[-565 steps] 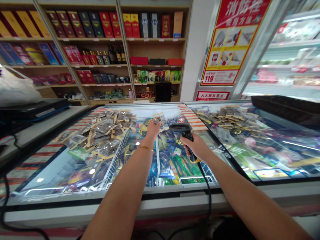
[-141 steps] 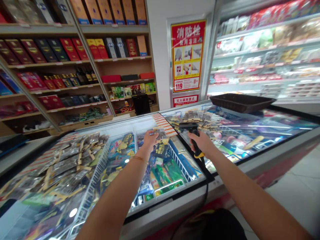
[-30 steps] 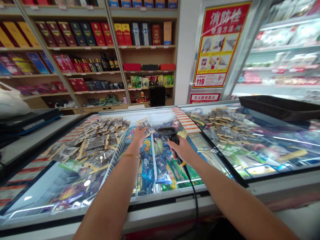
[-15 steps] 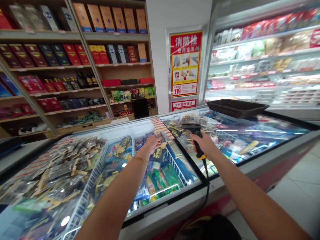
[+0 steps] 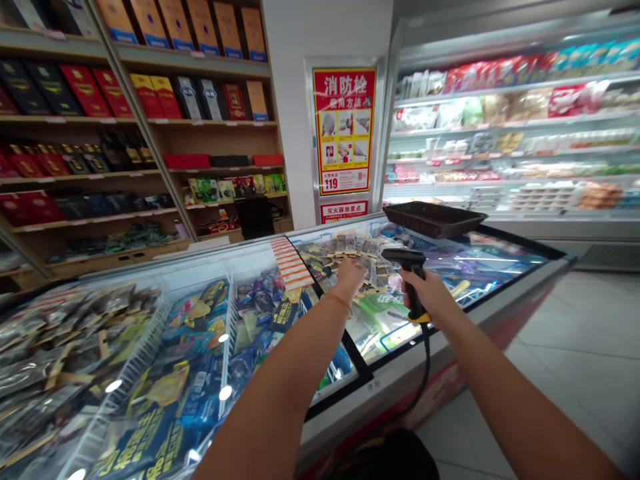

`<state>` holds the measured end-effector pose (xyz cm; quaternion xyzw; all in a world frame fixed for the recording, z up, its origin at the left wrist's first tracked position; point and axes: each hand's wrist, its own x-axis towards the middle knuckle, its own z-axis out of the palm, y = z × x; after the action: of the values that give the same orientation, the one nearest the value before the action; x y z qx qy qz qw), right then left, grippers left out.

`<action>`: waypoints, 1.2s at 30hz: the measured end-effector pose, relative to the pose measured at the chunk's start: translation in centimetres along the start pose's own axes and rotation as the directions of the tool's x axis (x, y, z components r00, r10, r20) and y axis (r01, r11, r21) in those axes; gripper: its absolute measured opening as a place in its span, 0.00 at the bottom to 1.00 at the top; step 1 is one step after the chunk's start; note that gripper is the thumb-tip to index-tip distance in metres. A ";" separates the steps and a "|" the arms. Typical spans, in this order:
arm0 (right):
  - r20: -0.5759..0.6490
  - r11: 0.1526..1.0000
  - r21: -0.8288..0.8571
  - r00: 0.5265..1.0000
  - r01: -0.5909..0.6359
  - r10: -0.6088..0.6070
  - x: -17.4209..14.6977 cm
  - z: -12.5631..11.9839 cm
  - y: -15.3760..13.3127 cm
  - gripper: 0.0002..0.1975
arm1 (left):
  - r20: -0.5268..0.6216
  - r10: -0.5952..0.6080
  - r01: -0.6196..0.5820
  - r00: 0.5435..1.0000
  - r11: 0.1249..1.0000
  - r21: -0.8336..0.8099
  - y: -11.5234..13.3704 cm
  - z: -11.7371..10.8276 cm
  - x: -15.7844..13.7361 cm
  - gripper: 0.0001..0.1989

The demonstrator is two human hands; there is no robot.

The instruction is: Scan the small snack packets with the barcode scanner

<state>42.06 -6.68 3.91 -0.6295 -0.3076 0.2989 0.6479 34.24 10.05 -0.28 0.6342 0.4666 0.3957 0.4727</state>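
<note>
My right hand [image 5: 424,292] is wrapped round the grip of a black and yellow barcode scanner [image 5: 411,279], held upright above the freezer glass with its cable hanging down. My left hand [image 5: 350,277] reaches low over a pile of small clear packets [image 5: 353,244] with tan cards, which lies on the right-hand glass lid. Its fingers are bent together at a clear packet [image 5: 371,275] on the near side of that pile; the fingertips are partly hidden. A larger heap of similar packets [image 5: 95,333] covers the left part of the freezer top.
A dark plastic tray [image 5: 435,221] stands at the far right of the freezer. Under the glass are bagged goods in white wire baskets [image 5: 133,357]. Shelves of boxes [image 5: 205,120] rise behind, and a lit refrigerated display [image 5: 500,143] is at the right.
My left hand has moved right, from above the middle lid with a small packet, to the pile on the right lid. The view has turned right; the scanner stays in my right hand.
</note>
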 end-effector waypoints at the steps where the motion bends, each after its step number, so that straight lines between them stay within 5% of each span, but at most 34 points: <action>1: 0.005 1.000 -0.002 1.000 -0.001 0.001 -0.1 0.2 0.1 0.10 | -0.012 0.046 -0.046 0.999 0.997 0.066 -0.1 0.0 0.1 0.16; 5: 0.056 1.000 0.000 0.998 -0.003 0.003 -0.4 1.9 0.7 0.11 | -0.011 0.125 -0.120 0.992 0.973 0.195 -0.5 -2.2 0.6 0.12; 9: 0.116 1.000 -0.015 0.993 -0.001 0.003 -1.0 5.0 1.0 0.11 | -0.060 0.162 -0.144 0.985 0.961 0.235 -1.5 -7.9 1.0 0.12; 18: 0.349 0.998 -0.052 0.937 0.043 -0.022 -4.9 16.7 -0.1 0.10 | -0.350 0.120 0.058 0.929 0.887 0.458 -5.6 -29.4 -1.4 0.14; 22: 0.452 0.996 -0.039 0.891 0.075 -0.049 -7.0 22.0 -0.6 0.11 | -0.466 0.112 0.243 0.878 0.735 0.634 -6.6 -38.7 -3.6 0.20; 26: 0.513 0.998 0.013 0.857 0.055 -0.054 -8.7 26.3 -0.3 0.13 | -0.525 0.177 0.373 0.833 0.521 0.768 -8.3 -45.8 -5.1 0.22; 30: 0.518 0.998 0.056 0.855 -0.014 -0.017 -9.7 28.3 1.2 0.14 | -0.524 0.199 0.432 0.828 0.370 0.823 -10.5 -49.4 -5.6 0.14; 36: 0.555 0.999 0.009 0.831 -0.034 0.023 -9.7 27.7 2.7 0.15 | -0.421 0.221 0.358 0.880 0.276 0.892 -11.3 -49.8 -6.0 0.14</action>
<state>14.48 3.42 1.51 -0.5142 -0.4702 0.4809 0.5322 -16.71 17.06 0.40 0.6501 0.7352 0.1532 -0.1155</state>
